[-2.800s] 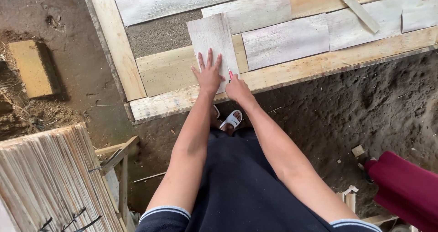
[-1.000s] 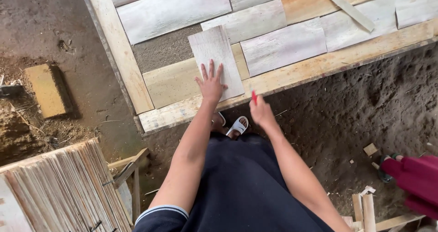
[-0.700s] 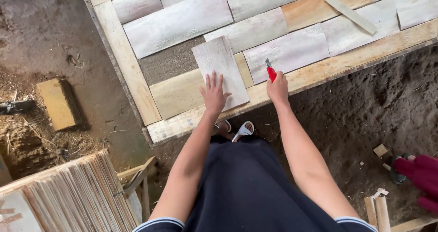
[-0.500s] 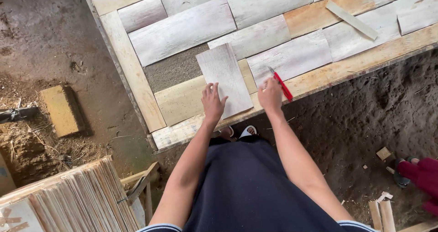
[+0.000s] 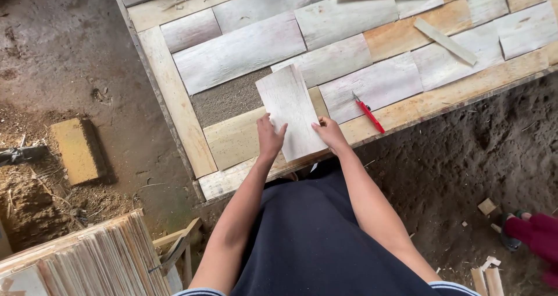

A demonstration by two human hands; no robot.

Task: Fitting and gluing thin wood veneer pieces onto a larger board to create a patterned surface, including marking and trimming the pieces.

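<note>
Our left hand point(image 5: 270, 138) and right hand point(image 5: 330, 133) seemingly grip the pale board point(image 5: 290, 113), its long axis pointing away from us

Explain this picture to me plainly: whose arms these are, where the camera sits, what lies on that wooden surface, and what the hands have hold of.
There is no machine here. A person wears a camera on the head, so you look down along their own two bare arms. The left hand and the right hand both grip the near end of a pale thin wooden sheet, one at each side. It lies on a low wooden frame covered with similar pale and orange-brown sheets laid side by side, with one grey gap left uncovered. A red-handled cutter lies on the sheets just right of the hands, and a narrow wood strip lies farther back. Lower left stands a stack of thin sheets; around it all is bare earth.
</note>
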